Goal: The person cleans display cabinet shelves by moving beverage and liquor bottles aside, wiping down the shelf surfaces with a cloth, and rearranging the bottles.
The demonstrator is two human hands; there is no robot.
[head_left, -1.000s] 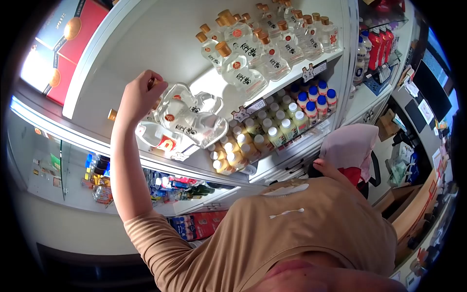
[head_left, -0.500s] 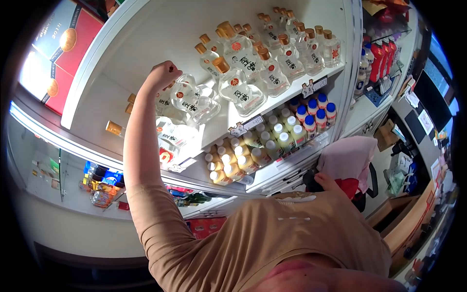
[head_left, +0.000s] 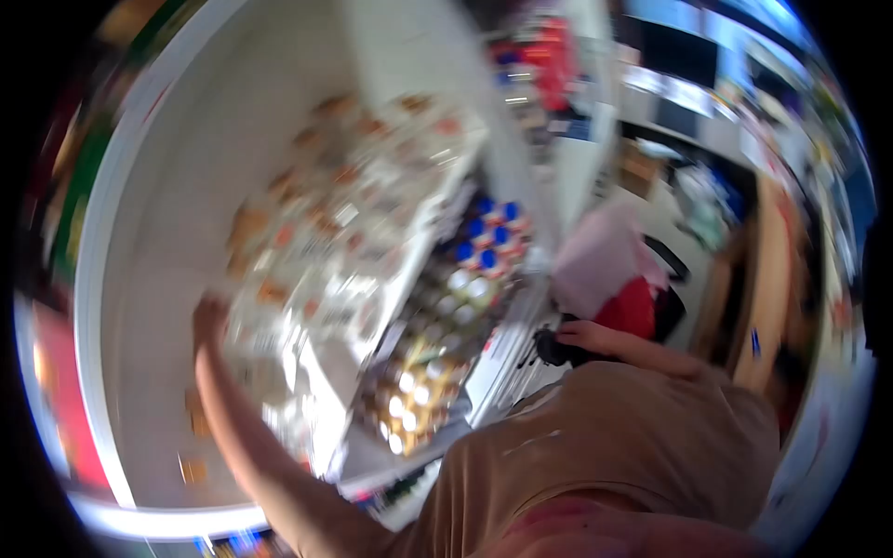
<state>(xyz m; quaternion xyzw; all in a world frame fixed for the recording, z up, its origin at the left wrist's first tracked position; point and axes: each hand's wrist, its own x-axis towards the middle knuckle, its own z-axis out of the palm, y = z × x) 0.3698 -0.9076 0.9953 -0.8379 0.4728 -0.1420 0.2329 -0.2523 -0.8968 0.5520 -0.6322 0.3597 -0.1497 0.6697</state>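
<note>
My left hand, smeared by motion, reaches up into the white shelf at the left end of a group of clear glass bottles with gold caps. It is close to the nearest bottles. The blur hides its fingers and whether it grips a bottle. Low on the right, in front of my body, my right hand is closed on a dark, rounded object whose kind I cannot make out.
Under the bottle shelf stand small bottles with blue caps and several with pale and yellowish tops. A chair draped with pink cloth is right of the shelf. Beyond it are a cardboard box and a dark monitor.
The view has swung and blurred. My left hand now appears lower and further left against the bottles. My right hand and the dark object have shifted left in view together.
</note>
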